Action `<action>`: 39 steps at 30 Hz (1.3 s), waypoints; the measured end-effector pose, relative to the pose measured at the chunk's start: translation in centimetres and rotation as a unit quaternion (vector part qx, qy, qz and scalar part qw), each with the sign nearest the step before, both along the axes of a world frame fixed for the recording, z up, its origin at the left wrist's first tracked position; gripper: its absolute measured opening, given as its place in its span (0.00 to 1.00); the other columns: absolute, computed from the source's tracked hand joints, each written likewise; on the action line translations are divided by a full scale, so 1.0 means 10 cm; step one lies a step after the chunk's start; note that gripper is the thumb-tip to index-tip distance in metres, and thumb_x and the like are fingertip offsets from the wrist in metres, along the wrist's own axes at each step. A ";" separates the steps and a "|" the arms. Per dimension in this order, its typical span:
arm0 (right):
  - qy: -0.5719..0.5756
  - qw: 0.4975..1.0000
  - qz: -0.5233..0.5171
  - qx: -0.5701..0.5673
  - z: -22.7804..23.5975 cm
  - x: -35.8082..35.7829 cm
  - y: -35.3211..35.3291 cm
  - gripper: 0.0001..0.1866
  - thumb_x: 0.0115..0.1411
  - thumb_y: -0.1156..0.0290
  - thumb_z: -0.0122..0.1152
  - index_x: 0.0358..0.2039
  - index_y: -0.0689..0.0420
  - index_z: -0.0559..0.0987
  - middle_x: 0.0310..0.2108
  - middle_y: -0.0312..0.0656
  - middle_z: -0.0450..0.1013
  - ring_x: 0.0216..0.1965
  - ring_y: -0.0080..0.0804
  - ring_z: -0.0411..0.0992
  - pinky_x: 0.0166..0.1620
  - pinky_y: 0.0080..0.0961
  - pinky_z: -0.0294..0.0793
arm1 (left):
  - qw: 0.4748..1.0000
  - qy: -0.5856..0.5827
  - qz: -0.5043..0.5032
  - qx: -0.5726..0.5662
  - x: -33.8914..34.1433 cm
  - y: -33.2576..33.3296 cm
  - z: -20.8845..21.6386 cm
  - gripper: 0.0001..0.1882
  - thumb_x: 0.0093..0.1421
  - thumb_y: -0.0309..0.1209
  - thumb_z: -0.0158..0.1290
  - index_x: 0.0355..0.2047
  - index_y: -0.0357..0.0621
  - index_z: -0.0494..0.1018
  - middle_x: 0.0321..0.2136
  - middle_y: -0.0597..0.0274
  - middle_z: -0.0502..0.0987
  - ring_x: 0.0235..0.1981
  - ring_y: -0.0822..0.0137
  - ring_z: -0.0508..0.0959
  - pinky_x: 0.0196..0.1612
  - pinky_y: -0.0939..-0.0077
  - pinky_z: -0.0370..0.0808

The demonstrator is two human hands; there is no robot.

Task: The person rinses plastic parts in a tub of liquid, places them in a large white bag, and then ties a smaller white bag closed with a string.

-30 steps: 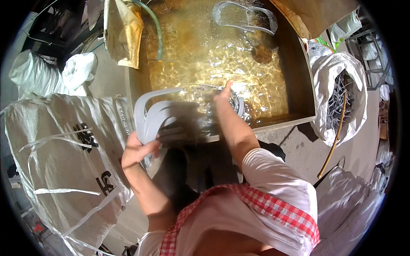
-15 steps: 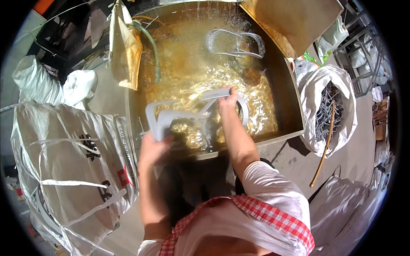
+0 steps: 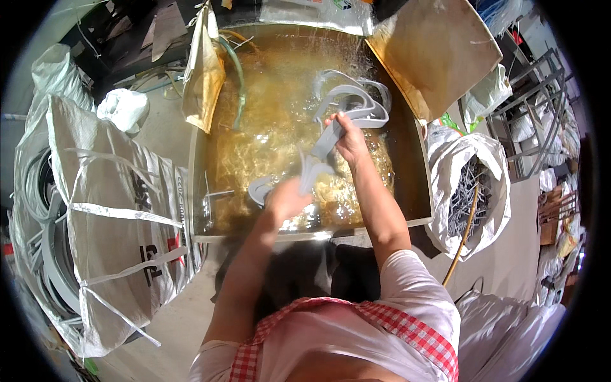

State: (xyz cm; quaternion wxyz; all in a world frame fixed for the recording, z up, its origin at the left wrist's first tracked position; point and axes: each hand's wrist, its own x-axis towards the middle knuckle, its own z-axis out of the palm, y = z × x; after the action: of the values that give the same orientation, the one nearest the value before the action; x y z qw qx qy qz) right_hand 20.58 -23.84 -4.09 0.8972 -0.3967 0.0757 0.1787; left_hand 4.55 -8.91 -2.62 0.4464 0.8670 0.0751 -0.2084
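Observation:
My right hand (image 3: 351,141) is closed around a flat grey plastic strip (image 3: 328,140) above a tank of shallow, brownish water. Past that hand the strip bends into loops over the tank's far right part, overlapping another grey loop (image 3: 334,75) in the water. Lower and to the left, my left hand (image 3: 289,198) is smeared by motion but appears closed on the strip, whose blurred pale grey folds rise beside its fingers. A curved grey end (image 3: 258,190) shows just left of this hand. The fingertips of my left hand are not clear.
The metal tank's rim (image 3: 305,237) runs close in front of me. A green hose (image 3: 240,83) dips into the water. To the left stands a large white woven sack (image 3: 121,210) with grey coils; to the right, a white sack (image 3: 496,216) holds grey scraps and a stick (image 3: 463,245).
My left hand has moved right and slightly up, toward the middle of the tank. The grey strip has swung from the near left to the far right, still in my right hand.

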 end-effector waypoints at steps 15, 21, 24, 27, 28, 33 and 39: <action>-0.332 0.535 0.605 -0.488 0.50 -0.77 0.40 0.17 0.46 0.69 0.64 0.39 0.51 0.76 0.39 0.42 0.74 0.41 0.34 0.71 0.45 0.30 0.69 | 0.623 0.042 0.318 -0.713 -0.03 0.36 -0.37 0.32 0.52 0.42 0.57 0.53 0.38 0.61 0.49 0.46 0.68 0.51 0.54 0.68 0.54 0.56 0.64; -0.332 0.302 0.614 -0.650 0.67 -0.74 0.47 0.17 0.48 0.64 0.61 0.41 0.47 0.76 0.38 0.42 0.74 0.43 0.37 0.71 0.47 0.35 0.67 | 0.586 -0.054 0.226 -0.776 -0.04 0.37 -0.26 0.37 0.51 0.45 0.57 0.55 0.35 0.58 0.52 0.47 0.66 0.51 0.54 0.68 0.56 0.58 0.63; -0.382 0.211 0.605 -0.666 0.60 -0.74 0.48 0.19 0.48 0.63 0.63 0.42 0.48 0.75 0.38 0.43 0.73 0.45 0.39 0.69 0.49 0.39 0.65 | 0.564 -0.053 0.203 -0.799 -0.07 0.33 0.00 0.41 0.46 0.49 0.60 0.54 0.38 0.59 0.50 0.48 0.68 0.50 0.54 0.69 0.54 0.60 0.66; -0.498 0.107 0.556 -0.657 0.88 -0.95 0.61 0.22 0.47 0.62 0.64 0.44 0.51 0.74 0.39 0.43 0.73 0.44 0.40 0.70 0.48 0.39 0.66 | 0.584 -0.050 0.214 -0.781 -0.11 0.36 0.04 0.40 0.44 0.48 0.61 0.54 0.40 0.60 0.45 0.48 0.71 0.46 0.54 0.72 0.49 0.60 0.70; -0.498 0.104 0.556 -0.657 0.88 -0.92 0.62 0.22 0.47 0.62 0.64 0.44 0.51 0.74 0.39 0.43 0.73 0.44 0.40 0.70 0.48 0.39 0.66 | 0.597 -0.060 0.216 -0.770 -0.13 0.36 0.04 0.39 0.45 0.45 0.61 0.54 0.40 0.60 0.44 0.47 0.71 0.44 0.55 0.74 0.48 0.60 0.71; -0.592 0.366 0.412 -0.588 1.06 -0.57 0.33 0.32 0.42 0.64 0.67 0.50 0.53 0.69 0.43 0.47 0.71 0.47 0.43 0.68 0.50 0.37 0.66 | 0.621 -0.068 0.199 -0.755 -0.14 0.49 0.17 0.35 0.47 0.39 0.59 0.53 0.39 0.61 0.39 0.44 0.73 0.40 0.56 0.76 0.46 0.62 0.74; -0.691 0.459 0.239 -0.505 0.81 -0.44 0.53 0.29 0.46 0.67 0.61 0.52 0.51 0.67 0.45 0.43 0.71 0.53 0.45 0.62 0.54 0.42 0.59 | 0.689 0.066 -0.082 -0.718 -0.36 0.25 0.37 0.36 0.45 0.35 0.60 0.52 0.31 0.60 0.38 0.43 0.73 0.36 0.54 0.77 0.43 0.65 0.75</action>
State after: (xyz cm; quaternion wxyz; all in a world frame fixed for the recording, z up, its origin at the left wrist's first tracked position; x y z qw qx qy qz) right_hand 16.20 -18.55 4.06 0.2209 -0.7763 -0.5902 -0.0158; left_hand 0.91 -6.39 1.07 0.9074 0.2689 -0.1391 -0.2914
